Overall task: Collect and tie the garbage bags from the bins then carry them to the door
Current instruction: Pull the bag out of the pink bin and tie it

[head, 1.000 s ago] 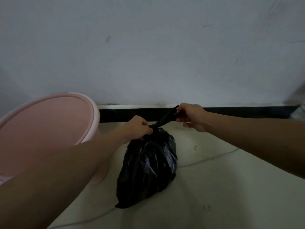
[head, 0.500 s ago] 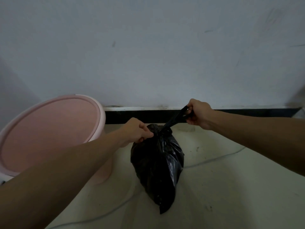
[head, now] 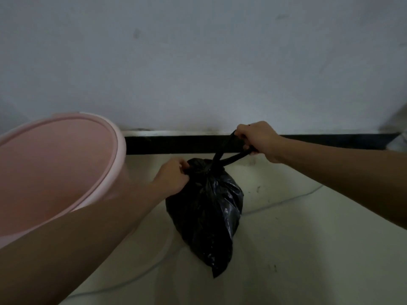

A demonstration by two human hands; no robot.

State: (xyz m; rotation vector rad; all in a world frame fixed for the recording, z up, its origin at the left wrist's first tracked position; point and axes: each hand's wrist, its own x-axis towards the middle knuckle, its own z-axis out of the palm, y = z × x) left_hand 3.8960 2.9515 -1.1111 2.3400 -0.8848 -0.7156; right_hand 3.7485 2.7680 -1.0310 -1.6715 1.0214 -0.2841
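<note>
A black garbage bag is held by its top in both hands, just right of a pink bin.
The gathered neck is pinched by the left hand, fingers curled on the plastic. Two twisted strands rising from the neck are gripped in the fisted right hand, farther off and to the right. The bag is hung mid-scene over a pale floor, before a black baseboard. A thin cable is laid across the floor.
</note>
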